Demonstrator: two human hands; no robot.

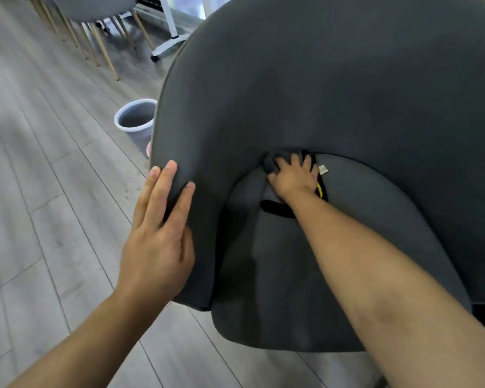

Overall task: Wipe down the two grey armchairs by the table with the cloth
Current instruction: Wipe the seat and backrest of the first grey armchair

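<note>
Where the right hand [294, 177] presses, the cloth [270, 163] lies mostly hidden.

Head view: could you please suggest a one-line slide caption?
Right hand presses a cloth into the seat crease of the grey armchair while the left hand rests on its arm.
</note>
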